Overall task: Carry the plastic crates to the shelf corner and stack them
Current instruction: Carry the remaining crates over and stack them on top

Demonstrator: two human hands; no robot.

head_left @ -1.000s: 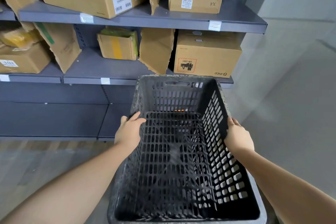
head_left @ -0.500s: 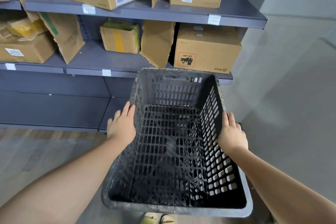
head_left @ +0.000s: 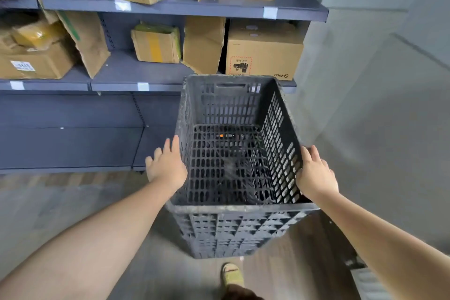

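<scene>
A black slotted plastic crate [head_left: 231, 229] stands on the floor by the right end of the grey shelf unit [head_left: 170, 8], its open top towards me. Through its grid floor something dark shows beneath, perhaps another crate; I cannot tell. My left hand [head_left: 165, 165] lies beside the crate's left wall with fingers straight and spread, holding nothing. My right hand [head_left: 316, 175] rests flat against the outside of the right wall near the rim, fingers straight.
Cardboard boxes [head_left: 264, 56] fill the two upper shelves. The lowest shelf [head_left: 68, 143] is bare. A grey wall [head_left: 379, 105] runs along the right. My foot in a yellow-green slipper [head_left: 232, 275] stands just behind the crate on the wood-look floor.
The crate has gone down and away from me, so its near wall now shows. Both hands have let go of the rim and straightened; the left has come off the crate.
</scene>
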